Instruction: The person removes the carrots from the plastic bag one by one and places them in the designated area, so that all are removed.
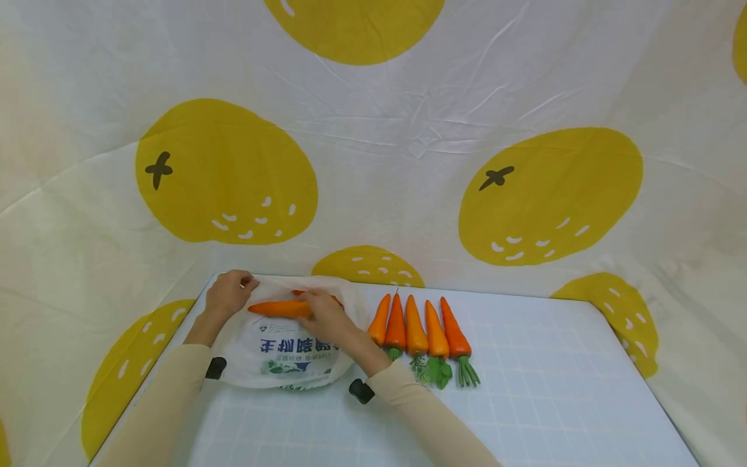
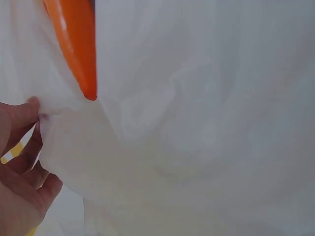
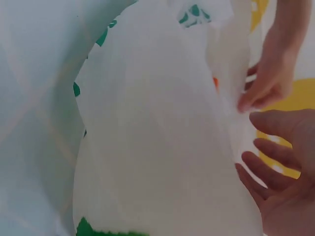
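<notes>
A white plastic bag [image 1: 257, 357] with blue and green print lies on the table. My left hand [image 1: 226, 295] pinches its far left edge; the left wrist view shows thumb and fingertip of that hand [image 2: 22, 157] on the film. An orange carrot [image 1: 274, 309] lies at the bag's mouth, its tip to the left, and part of another shows behind it. Over the carrot's right end is my right hand [image 1: 327, 318]. In the right wrist view this hand [image 3: 285, 172] has loosely bent, spread fingers beside the bag [image 3: 157, 128], with nothing visible between them.
Several carrots [image 1: 416, 327] with green tops lie in a row to the right of the bag, tips pointing away. The table [image 1: 548, 363] has a pale checked surface. Behind it hangs a white cloth [image 1: 379, 194] printed with yellow fruit.
</notes>
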`<state>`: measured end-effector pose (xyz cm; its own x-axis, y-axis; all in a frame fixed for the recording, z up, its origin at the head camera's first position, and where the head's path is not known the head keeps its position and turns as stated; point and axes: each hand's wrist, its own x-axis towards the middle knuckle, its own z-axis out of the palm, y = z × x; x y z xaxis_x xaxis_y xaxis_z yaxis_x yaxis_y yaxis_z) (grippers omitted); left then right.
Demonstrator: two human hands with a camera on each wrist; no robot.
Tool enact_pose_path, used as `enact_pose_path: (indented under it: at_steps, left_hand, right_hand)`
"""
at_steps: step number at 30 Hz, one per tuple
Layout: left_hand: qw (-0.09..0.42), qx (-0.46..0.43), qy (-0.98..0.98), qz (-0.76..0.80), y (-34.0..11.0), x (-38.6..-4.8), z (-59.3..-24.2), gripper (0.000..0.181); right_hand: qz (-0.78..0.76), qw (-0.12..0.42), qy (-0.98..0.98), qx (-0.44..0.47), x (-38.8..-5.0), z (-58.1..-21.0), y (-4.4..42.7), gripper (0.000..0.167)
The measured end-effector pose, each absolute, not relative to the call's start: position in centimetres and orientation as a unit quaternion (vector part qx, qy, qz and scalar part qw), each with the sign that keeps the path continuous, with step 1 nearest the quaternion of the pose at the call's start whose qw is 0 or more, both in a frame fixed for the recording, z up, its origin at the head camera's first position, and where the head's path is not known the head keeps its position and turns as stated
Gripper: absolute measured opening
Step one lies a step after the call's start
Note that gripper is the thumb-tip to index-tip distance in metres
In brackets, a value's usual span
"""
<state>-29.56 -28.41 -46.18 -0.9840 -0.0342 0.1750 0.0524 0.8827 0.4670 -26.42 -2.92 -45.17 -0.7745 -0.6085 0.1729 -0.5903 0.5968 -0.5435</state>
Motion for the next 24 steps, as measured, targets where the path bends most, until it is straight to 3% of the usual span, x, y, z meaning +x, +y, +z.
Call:
enact_pose_path:
  at_steps: [9,16,24]
  left_hand:
    - [0.074,0.017,-0.965,-0.252,-28.1,-29.7,-46.1,0.029]
    - [0.068,0.035,-0.964,-0.255,-27.8,-29.8,-46.4,0.035]
    - [0.071,0.033,-0.963,-0.259,-27.8,-29.7,-46.4,0.035]
  right_hand:
    - [-0.252,0.029,0.912,-0.322,-26.4,-45.9,-4.6,0.045]
    - [-0.183,-0.008,0.917,-0.355,-26.8,-46.9,-5.4,0.048]
    - [-0.119,-0.054,0.924,-0.360,-27.1,-47.8,-5.9,0.040]
